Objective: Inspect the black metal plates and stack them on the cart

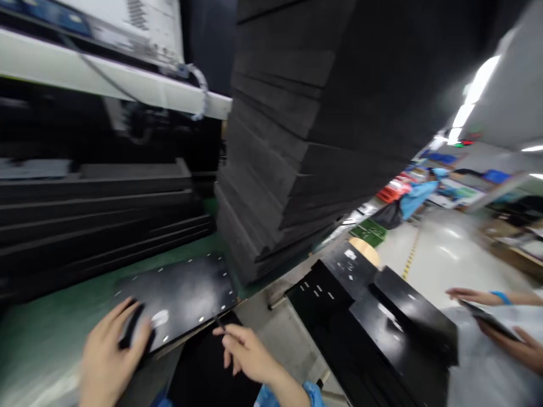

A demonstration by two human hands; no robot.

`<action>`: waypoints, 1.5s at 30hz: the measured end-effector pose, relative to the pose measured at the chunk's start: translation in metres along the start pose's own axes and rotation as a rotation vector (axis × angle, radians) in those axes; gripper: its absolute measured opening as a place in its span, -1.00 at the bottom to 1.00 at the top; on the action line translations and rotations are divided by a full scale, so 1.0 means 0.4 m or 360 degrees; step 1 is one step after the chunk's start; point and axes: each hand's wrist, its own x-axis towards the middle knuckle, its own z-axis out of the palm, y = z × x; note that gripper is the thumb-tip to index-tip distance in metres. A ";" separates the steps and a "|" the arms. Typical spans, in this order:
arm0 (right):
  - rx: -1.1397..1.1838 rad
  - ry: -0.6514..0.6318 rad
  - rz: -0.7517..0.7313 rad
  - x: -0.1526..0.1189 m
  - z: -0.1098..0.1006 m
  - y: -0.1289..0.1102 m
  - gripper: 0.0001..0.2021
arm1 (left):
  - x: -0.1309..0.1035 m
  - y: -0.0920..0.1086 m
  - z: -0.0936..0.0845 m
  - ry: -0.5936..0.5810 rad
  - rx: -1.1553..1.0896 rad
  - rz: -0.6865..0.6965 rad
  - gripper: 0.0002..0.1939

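Note:
A dark flat panel (186, 285) with white spots along its edges and a larger pale patch lies on the green tabletop. At its near left corner my left hand (108, 347) is curled round a small black block (132, 326), thumb on one side and fingers on the other. The block's exact kind is not clear. Close to the panel's near right edge, my right hand (250, 351) pinches a thin dark stick-like tool (219, 322); its tip points toward the panel, and blur hides whether they touch.
Tall stacks of black foam sheets (263, 169) stand behind the panel, with more sheets (93, 215) at left. On the right, a lower table bears black panels (382, 328). A co-worker's hands (526, 346) hold a dark flat piece there. Another person (413, 195) is farther back.

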 end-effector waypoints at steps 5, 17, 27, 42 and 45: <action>-0.0030 -0.0038 0.0011 0.030 0.032 0.040 -0.32 | 0.020 0.042 -0.017 -0.0288 0.0234 0.0022 -0.43; -0.0085 0.0301 -0.0230 0.058 0.094 0.161 -0.52 | 0.302 0.121 0.155 -0.0672 0.0516 0.0008 -0.48; -0.0253 0.0599 -0.0438 0.043 0.089 0.181 -0.48 | 0.303 0.133 0.211 -0.0527 0.0469 0.0086 -0.55; -0.1015 0.0835 -0.0744 0.310 -0.026 -0.151 -0.55 | -0.007 0.143 -0.007 -0.0649 0.0574 0.0106 -0.02; -0.1169 0.0881 -0.0721 0.339 -0.024 -0.168 -0.55 | 0.005 0.133 -0.028 -0.0626 0.0580 0.0061 -0.09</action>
